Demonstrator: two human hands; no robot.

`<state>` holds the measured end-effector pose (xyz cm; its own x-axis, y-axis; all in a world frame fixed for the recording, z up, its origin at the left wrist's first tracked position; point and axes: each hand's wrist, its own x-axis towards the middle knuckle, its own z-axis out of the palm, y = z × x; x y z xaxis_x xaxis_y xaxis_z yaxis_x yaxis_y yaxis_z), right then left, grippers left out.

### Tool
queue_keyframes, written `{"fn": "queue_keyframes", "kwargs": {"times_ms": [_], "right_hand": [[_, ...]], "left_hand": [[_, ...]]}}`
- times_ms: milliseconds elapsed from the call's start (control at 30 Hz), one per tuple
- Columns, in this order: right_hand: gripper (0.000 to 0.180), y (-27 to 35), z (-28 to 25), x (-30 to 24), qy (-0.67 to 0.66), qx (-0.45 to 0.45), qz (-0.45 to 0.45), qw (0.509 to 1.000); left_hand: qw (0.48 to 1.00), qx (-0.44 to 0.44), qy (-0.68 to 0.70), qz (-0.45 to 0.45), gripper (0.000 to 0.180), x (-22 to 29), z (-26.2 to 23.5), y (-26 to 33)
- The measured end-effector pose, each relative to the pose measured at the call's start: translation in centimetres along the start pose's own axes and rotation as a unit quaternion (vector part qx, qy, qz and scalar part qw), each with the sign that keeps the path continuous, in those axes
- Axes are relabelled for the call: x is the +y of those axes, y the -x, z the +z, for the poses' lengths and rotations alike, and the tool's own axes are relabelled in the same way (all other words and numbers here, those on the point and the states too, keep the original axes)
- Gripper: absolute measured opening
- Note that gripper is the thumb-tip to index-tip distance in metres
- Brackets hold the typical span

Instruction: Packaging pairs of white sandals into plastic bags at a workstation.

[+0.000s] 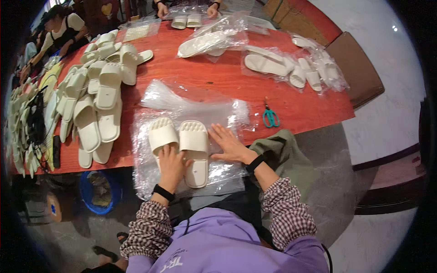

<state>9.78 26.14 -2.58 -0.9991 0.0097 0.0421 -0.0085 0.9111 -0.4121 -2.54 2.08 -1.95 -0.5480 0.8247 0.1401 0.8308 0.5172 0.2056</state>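
A pair of cream slippers lies side by side on clear plastic bags at the table's near edge, toes pointing away. On the left slipper [163, 133], my left hand [171, 167] grips near the strap's rear edge with bent fingers; its thumb reaches toward the right slipper [194, 136]. My right hand [228, 144] is open beside that right slipper, fingers spread over the plastic bags [223, 175]. It holds nothing. Just beyond the pair, a stack of clear bags [182, 101] lies across the table.
Loose cream slippers [101, 93] are heaped at left on the red table [191, 75]. Bagged slippers [268, 64] lie toward the back and right. Teal-handled scissors [270, 118] rest at right. A blue bin [101, 191] stands below. Another person's hands [162, 10] work at the far side.
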Motion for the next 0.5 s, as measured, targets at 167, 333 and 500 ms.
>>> {"fn": "queue_keyframes", "kwargs": {"times_ms": [167,333,500], "right_hand": [[0.040,2.0,-3.8,2.6,-0.152,0.184,0.140,0.961],[0.018,5.8,-5.6,10.2,-0.293,0.398,0.291,0.819],[0.016,6.0,-5.5,11.0,-0.290,0.213,0.367,0.858]], "left_hand": [[0.999,0.026,0.019,-0.004,0.048,0.3,0.1,-0.3],[0.995,0.094,0.038,0.003,0.049,0.5,2.7,-0.3],[0.997,0.010,0.081,0.006,0.051,0.1,0.8,-0.7]]}}
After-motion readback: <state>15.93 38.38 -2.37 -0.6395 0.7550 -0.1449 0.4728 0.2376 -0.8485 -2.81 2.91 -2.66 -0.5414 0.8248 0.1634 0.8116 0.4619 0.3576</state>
